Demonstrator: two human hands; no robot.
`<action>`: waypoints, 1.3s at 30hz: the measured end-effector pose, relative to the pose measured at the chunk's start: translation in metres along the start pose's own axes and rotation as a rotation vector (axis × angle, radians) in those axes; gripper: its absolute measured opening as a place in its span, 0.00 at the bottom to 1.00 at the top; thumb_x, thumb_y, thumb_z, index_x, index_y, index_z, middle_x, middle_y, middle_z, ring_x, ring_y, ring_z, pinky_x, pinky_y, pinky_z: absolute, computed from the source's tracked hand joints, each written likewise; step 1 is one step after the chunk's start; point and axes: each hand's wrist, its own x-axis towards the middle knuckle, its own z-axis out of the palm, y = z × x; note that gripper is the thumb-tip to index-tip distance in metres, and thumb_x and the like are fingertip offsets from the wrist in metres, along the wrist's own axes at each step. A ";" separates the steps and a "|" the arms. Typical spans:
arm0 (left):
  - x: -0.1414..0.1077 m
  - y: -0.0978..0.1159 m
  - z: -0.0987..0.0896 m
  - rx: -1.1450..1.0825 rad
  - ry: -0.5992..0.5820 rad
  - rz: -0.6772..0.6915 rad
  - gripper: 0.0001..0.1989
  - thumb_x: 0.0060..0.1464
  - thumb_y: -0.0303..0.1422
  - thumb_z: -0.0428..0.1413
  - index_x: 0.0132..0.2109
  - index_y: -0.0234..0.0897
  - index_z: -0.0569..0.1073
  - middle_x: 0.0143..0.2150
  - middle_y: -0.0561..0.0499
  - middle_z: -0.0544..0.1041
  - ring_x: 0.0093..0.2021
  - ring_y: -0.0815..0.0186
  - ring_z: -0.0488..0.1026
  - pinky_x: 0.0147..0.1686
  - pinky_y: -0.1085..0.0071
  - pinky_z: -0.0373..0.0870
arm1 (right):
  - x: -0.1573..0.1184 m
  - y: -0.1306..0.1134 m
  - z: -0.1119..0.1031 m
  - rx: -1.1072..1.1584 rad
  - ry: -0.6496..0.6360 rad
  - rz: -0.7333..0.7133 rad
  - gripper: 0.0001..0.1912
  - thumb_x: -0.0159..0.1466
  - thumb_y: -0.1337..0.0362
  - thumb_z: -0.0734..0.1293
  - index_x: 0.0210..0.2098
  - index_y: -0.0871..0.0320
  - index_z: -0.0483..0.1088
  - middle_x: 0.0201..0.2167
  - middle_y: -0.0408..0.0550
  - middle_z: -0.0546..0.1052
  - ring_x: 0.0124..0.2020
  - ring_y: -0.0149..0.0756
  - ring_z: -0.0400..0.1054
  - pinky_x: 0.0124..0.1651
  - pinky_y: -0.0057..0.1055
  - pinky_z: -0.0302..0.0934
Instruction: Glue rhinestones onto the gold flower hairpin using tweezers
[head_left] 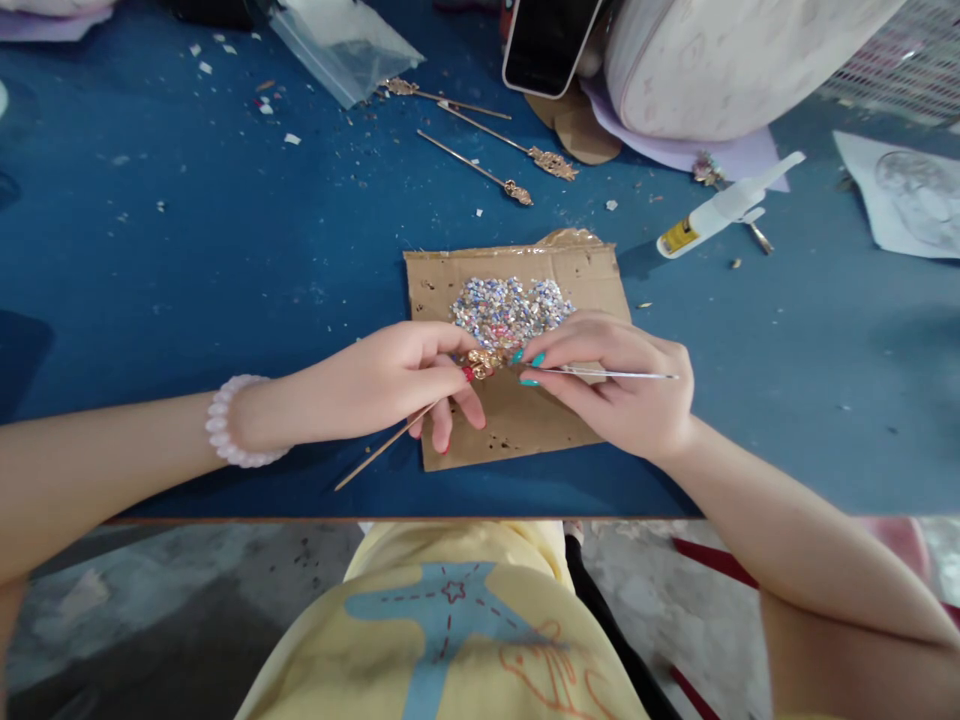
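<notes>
Mid-job, I'd say: left hand (390, 385) clamped on gold hairpin (480, 362), right hand (615, 385) pinching thin pick (622, 374); three hairpins (487, 140) on bench (187, 260) look untouched.

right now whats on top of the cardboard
A heap of sequins lies on the cardboard. Both hands, left and right, cover its middle, so anything beneath them is hidden.

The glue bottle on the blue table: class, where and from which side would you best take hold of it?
Grip the glue bottle around its white body, coming from above. It lies on its side, nozzle pointing up-right, and the middle is its widest part with bare table on both sides.
</notes>
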 end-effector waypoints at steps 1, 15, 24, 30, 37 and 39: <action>0.000 0.000 0.000 0.002 0.000 -0.002 0.07 0.67 0.27 0.49 0.49 0.35 0.70 0.35 0.51 0.85 0.23 0.73 0.79 0.20 0.79 0.69 | 0.000 0.000 0.000 0.001 0.000 0.000 0.08 0.63 0.72 0.75 0.35 0.56 0.73 0.32 0.45 0.83 0.35 0.34 0.80 0.40 0.32 0.76; 0.000 0.002 0.001 0.021 0.015 0.011 0.08 0.66 0.27 0.49 0.50 0.35 0.69 0.35 0.51 0.85 0.23 0.74 0.78 0.20 0.80 0.69 | 0.001 -0.002 -0.001 0.014 0.001 0.008 0.07 0.63 0.73 0.75 0.35 0.57 0.74 0.33 0.45 0.84 0.35 0.34 0.80 0.42 0.31 0.76; -0.001 0.002 0.001 0.027 0.023 0.025 0.08 0.64 0.28 0.51 0.49 0.37 0.71 0.35 0.50 0.85 0.23 0.72 0.78 0.21 0.77 0.69 | 0.000 -0.001 -0.001 -0.010 0.010 0.022 0.07 0.63 0.71 0.75 0.35 0.55 0.75 0.33 0.44 0.84 0.34 0.34 0.80 0.40 0.33 0.77; -0.001 0.001 0.002 0.025 0.030 0.022 0.08 0.65 0.29 0.52 0.50 0.36 0.70 0.35 0.50 0.85 0.23 0.71 0.78 0.21 0.77 0.69 | -0.001 0.000 -0.001 0.010 0.025 0.022 0.07 0.62 0.71 0.75 0.35 0.54 0.75 0.33 0.44 0.84 0.34 0.35 0.80 0.39 0.33 0.77; -0.001 0.001 0.000 0.023 0.028 0.031 0.08 0.66 0.29 0.52 0.50 0.37 0.70 0.35 0.50 0.85 0.23 0.72 0.78 0.21 0.78 0.70 | 0.000 -0.001 -0.001 0.002 0.025 0.002 0.07 0.62 0.72 0.75 0.35 0.55 0.75 0.32 0.44 0.84 0.33 0.34 0.80 0.39 0.32 0.77; -0.001 0.001 0.001 0.022 0.028 0.033 0.07 0.65 0.29 0.52 0.49 0.37 0.70 0.35 0.50 0.84 0.23 0.72 0.77 0.21 0.77 0.70 | 0.000 -0.001 -0.001 -0.001 0.026 0.000 0.07 0.62 0.72 0.75 0.35 0.55 0.75 0.32 0.44 0.84 0.33 0.34 0.80 0.39 0.33 0.77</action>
